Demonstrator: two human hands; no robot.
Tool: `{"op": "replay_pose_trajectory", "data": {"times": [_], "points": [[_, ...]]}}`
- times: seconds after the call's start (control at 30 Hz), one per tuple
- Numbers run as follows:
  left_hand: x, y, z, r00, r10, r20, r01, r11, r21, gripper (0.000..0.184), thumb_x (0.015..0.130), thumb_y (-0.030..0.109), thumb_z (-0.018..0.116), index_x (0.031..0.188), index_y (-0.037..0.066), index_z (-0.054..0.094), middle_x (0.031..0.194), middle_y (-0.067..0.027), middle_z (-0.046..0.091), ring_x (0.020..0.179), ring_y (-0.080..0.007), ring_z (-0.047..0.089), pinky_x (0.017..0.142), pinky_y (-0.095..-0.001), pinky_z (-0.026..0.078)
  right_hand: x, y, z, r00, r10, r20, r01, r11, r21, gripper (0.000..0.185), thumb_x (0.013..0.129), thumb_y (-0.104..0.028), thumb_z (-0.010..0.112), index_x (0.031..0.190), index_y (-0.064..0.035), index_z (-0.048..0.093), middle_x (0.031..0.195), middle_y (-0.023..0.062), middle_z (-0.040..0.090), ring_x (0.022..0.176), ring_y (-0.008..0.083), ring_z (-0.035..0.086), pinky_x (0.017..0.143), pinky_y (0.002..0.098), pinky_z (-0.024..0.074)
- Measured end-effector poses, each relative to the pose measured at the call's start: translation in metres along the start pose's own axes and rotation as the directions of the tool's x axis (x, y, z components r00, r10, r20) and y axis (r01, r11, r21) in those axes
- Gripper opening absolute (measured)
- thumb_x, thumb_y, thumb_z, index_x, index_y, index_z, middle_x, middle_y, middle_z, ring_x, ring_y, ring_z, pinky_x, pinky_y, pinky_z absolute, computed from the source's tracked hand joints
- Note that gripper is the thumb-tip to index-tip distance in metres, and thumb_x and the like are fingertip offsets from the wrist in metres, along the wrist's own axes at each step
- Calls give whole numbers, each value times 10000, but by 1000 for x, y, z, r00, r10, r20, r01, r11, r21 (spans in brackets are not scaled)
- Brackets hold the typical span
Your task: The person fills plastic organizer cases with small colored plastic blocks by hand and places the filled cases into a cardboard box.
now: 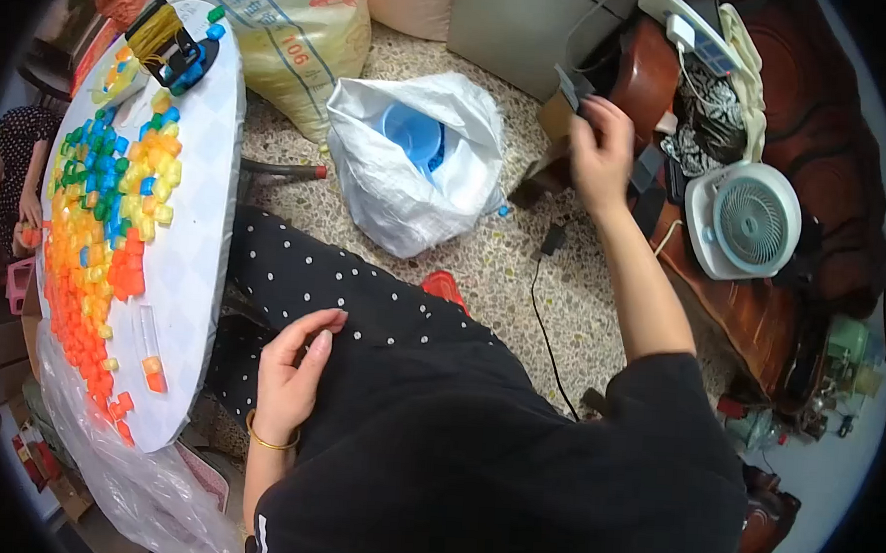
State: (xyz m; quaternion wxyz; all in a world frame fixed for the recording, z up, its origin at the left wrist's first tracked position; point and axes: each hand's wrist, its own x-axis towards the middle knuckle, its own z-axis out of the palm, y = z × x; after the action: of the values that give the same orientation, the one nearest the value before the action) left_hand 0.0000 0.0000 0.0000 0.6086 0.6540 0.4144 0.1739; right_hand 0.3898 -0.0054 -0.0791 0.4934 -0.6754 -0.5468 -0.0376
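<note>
My left hand (296,374), a gold bangle at its wrist, hovers over or rests on my dotted black trousers (362,297); thumb and fingers are apart, with nothing visible between them. Blurred by motion, my right hand (601,160) is at the cardboard box (558,117) beside the brown wooden furniture; whether its fingers hold anything is unclear. A white woven sack (367,187) stands open on the floor, a blue scoop-like container (411,130) inside. Many small orange, yellow, green and blue pieces (93,258) lie on the white table (176,303) at the left.
A full woven sack (290,43) stands behind the open one. At right are a white fan (751,223) and a power strip (696,34). A black cable (536,311) crosses the speckled floor. Another person's hand (28,220) is beyond the table.
</note>
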Motion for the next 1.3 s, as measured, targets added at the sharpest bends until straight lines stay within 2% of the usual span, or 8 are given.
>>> {"op": "replay_pose_trajectory", "data": {"times": [0.1, 0.17, 0.3, 0.57, 0.63, 0.87, 1.17, 1.3], "points": [[-6, -3, 2, 998, 53, -20, -53, 998, 27, 245, 893, 83, 541, 1101, -34, 595, 1064, -131, 647, 992, -191, 610, 885, -290, 450, 1, -38, 18, 905, -204, 373, 178, 979, 101, 240, 767, -59, 632, 999, -23, 579, 1039, 125, 592, 995, 260, 576, 868, 347, 453], [-18, 0, -5, 998, 60, -6, -58, 989, 133, 251, 907, 41, 487, 1124, -51, 572, 1085, -126, 627, 1011, -177, 585, 926, -293, 423, 7, -69, 41, 602, -497, 625, 419, 863, 283, 194, 747, -80, 647, 922, -35, 576, 983, 113, 593, 929, 303, 571, 821, 396, 442], [-37, -14, -3, 994, 40, -102, -30, 994, 105, 241, 870, 50, 538, 1087, -32, 602, 1053, -140, 649, 976, -209, 620, 881, -291, 453, 6, -122, 82, 438, -582, 685, 481, 795, 369, 165, 754, -120, 633, 890, -41, 584, 900, 95, 580, 859, 289, 573, 757, 399, 447], [-65, -17, -22, 957, 144, -252, -73, 960, 272, 247, 845, 67, 570, 1081, 6, 612, 1041, -143, 637, 966, -261, 611, 866, -328, 462, -9, -255, 148, 716, -610, 339, 148, 607, 781, 157, 762, -63, 616, 906, -10, 585, 863, 125, 607, 779, 297, 606, 697, 367, 487], [-75, -31, -28, 941, 156, -301, -93, 972, 214, 247, 854, 83, 571, 1086, 6, 606, 1043, -149, 631, 972, -271, 604, 861, -329, 460, -17, -283, 167, 656, -573, 492, -88, 589, 803, 163, 779, 1, 597, 942, 10, 596, 912, 141, 614, 793, 271, 613, 709, 339, 493], [-123, -58, -56, 787, 83, -611, -35, 995, 91, 233, 859, 88, 578, 1069, -5, 616, 1016, -162, 642, 930, -278, 627, 815, -329, 485, -27, -362, 221, 350, -866, 356, 35, 392, 919, 159, 815, -89, 600, 946, -2, 578, 872, 130, 606, 770, 297, 596, 662, 365, 475], [-118, -53, -57, 784, 178, -595, -56, 974, 219, 237, 843, 26, 559, 1071, -12, 610, 1036, -151, 642, 968, -242, 623, 862, -315, 471, -11, -286, 182, 377, -581, 722, -142, 734, 665, 116, 826, -25, 588, 931, 23, 603, 877, 109, 615, 767, 171, 603, 698, 286, 485], [-108, -54, -88, 446, 372, -814, 13, 907, 421, 285, 820, 25, 575, 1103, -14, 593, 1100, -162, 608, 1016, -286, 587, 896, -347, 447, -1, -261, 200, 536, -369, 759, -192, 823, 535, 129, 831, -18, 571, 952, 19, 597, 888, 98, 603, 820, 163, 582, 755, 267, 460]]}}
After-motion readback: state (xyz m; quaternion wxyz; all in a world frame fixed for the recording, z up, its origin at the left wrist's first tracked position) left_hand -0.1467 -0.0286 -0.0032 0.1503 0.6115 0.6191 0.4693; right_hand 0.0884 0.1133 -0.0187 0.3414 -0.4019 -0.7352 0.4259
